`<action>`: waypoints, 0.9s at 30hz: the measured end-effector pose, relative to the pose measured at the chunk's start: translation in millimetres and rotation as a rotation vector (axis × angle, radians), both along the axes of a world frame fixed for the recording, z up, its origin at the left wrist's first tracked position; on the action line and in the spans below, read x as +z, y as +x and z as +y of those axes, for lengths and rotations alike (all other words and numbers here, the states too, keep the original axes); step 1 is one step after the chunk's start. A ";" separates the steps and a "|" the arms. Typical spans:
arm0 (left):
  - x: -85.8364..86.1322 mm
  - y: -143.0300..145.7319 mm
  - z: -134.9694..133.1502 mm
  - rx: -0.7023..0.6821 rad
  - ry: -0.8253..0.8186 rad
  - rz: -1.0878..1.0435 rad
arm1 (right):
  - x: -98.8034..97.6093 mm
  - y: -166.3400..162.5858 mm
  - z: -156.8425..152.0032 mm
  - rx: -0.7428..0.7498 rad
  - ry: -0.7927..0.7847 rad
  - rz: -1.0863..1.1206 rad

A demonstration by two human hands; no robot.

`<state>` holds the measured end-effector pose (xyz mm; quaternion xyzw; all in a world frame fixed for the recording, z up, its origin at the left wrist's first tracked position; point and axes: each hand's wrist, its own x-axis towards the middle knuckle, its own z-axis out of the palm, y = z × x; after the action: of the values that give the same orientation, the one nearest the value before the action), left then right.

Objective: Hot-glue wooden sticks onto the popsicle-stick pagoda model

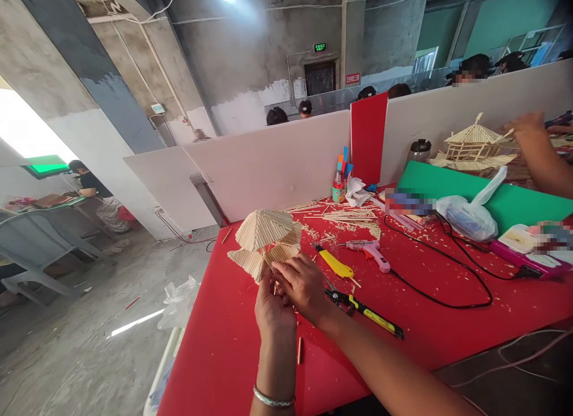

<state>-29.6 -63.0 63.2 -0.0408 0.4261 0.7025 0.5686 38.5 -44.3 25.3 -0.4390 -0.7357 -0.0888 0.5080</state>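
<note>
A small pavilion model made of pale wooden sticks (265, 242) is held just above the red table (233, 350). My left hand (272, 308) grips its base from below, fingers closed round it. My right hand (304, 284) presses against the model's lower right side, fingers curled on the sticks. A silver bracelet sits on my left wrist. Just right of my hands lie a yellow utility knife (335, 264) and black-and-yellow pliers (364, 311).
A pink glue gun (369, 250) with a black cord lies on the table, with loose sticks (347, 216) behind. A green mat (492, 195), plastic bag (468, 216) and another stick model (474, 144) sit at the right, where another person's arm (541, 153) reaches. White partitions stand behind.
</note>
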 end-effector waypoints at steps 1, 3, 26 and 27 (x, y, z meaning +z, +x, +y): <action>-0.5 -0.1 0.0 0.000 0.007 -0.001 | -0.1 0.2 0.0 0.001 0.001 0.001; -1.6 -0.4 -0.1 -0.008 0.020 0.000 | -0.2 0.6 0.1 0.000 -0.003 -0.001; 0.6 4.9 -19.0 -0.068 0.036 -0.003 | 1.6 7.8 -21.4 0.049 0.049 0.040; -0.8 4.9 -20.3 -0.098 0.044 -0.012 | -0.8 8.9 -23.2 0.054 0.044 0.056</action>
<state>-24.7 -83.3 62.3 -0.0113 0.4086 0.6828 0.6056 47.4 -67.5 24.5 -0.4098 -0.7309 -0.0790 0.5400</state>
